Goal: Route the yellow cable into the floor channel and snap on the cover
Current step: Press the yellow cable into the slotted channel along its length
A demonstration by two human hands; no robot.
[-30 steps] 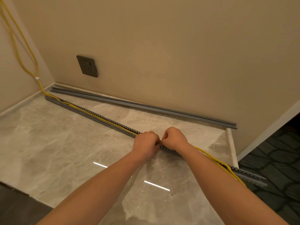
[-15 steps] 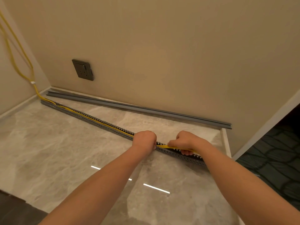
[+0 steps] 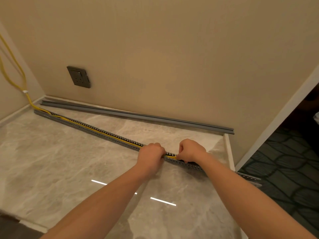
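A grey slotted floor channel [image 3: 96,131] runs diagonally across the marble floor from the left corner to the lower right. The yellow cable [image 3: 20,73] drops down the left wall and lies inside the channel up to my hands. My left hand [image 3: 151,156] is closed over the channel and cable. My right hand [image 3: 191,150] sits just to its right, fingers pinched on the yellow cable at the channel's top. A short yellow stretch shows between the two hands. The grey cover [image 3: 138,116] lies loose on the floor along the back wall.
A dark wall socket [image 3: 79,77] sits low on the back wall. A raised marble threshold [image 3: 228,149] ends the floor on the right, with dark patterned carpet [image 3: 284,169] beyond it. The channel's right end [image 3: 248,177] reaches past the threshold.
My right hand slid right along the channel, then came back close to my left hand. The loose cable that trailed right of my hands is no longer visible there.
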